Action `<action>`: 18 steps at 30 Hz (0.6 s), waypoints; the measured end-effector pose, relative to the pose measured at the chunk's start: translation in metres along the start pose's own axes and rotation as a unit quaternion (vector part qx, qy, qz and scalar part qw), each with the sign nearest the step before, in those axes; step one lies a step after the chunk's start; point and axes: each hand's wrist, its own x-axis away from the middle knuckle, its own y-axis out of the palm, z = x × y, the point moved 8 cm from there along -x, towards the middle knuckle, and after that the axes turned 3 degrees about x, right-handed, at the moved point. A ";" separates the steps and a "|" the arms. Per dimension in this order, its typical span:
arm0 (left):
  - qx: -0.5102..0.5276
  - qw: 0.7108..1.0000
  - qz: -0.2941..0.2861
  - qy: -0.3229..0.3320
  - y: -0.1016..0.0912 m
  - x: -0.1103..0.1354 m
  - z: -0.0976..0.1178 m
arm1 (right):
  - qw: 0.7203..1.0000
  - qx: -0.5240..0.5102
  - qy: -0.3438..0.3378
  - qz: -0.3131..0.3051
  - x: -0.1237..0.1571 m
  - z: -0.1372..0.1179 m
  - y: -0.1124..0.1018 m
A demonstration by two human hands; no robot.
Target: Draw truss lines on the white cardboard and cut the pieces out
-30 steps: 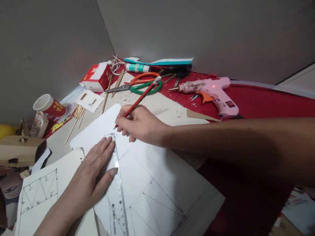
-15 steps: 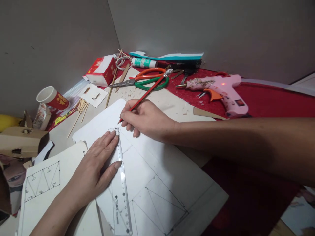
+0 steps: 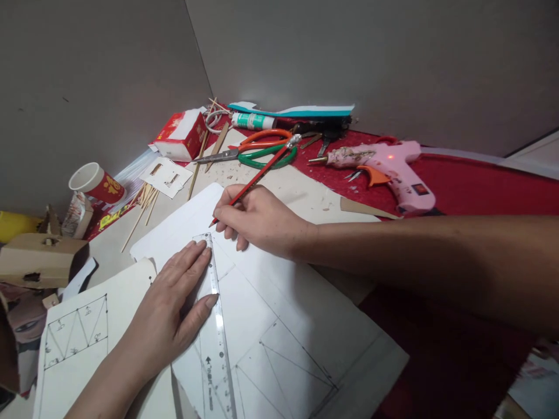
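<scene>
My left hand [image 3: 174, 305] lies flat, fingers stretched, pressing a clear plastic ruler [image 3: 218, 349] onto a white sheet [image 3: 279, 326] with pencilled triangle lines. My right hand [image 3: 257, 218] is closed on a red pencil [image 3: 257, 174], its tip touching the sheet just beyond the ruler's far end. The pencil's metal-capped end points up toward the scissors. A second white card [image 3: 78, 343] with a drawn truss pattern lies at the lower left, partly under my left forearm.
Orange and green scissors [image 3: 262, 150] and a pink glue gun [image 3: 393, 169] with a lit red lamp lie on the red cloth behind. A red tissue box [image 3: 181, 135], a paper cup [image 3: 96, 183], wooden sticks [image 3: 142, 206] and a cardboard block [image 3: 41, 259] crowd the left.
Both hands keep their places on ruler and pencil. Only the view has shifted a little.
</scene>
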 end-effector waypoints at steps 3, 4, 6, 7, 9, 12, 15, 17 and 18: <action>-0.008 1.000 -0.003 -0.005 0.001 0.001 -0.001 | 1.000 -0.002 0.009 0.004 0.000 0.001 -0.001; -0.010 1.000 -0.003 -0.005 0.001 0.002 -0.001 | 1.000 -0.001 0.011 0.005 0.000 0.001 -0.001; -0.012 1.000 -0.002 -0.004 0.001 0.002 -0.002 | 1.000 0.015 0.007 0.008 0.000 0.002 -0.001; -0.013 1.000 -0.001 -0.004 0.001 0.002 -0.001 | 1.000 0.030 0.004 0.010 0.000 0.003 -0.001; -0.015 1.000 0.003 -0.002 0.000 0.002 -0.001 | 0.998 0.066 0.001 0.011 0.000 0.005 0.000; -0.017 1.000 0.005 0.004 -0.001 0.001 0.001 | 0.993 0.113 -0.009 0.012 0.002 0.005 0.000; -0.019 1.000 0.008 0.007 -0.002 0.001 0.003 | 0.988 0.147 -0.043 0.014 0.004 0.001 0.002; -0.020 1.000 0.009 0.005 -0.001 0.001 0.002 | 0.986 0.158 -0.060 0.017 0.005 -0.001 0.003; -0.020 1.000 0.009 0.004 -0.001 0.001 0.002 | 0.985 0.160 -0.063 0.017 0.005 -0.001 0.003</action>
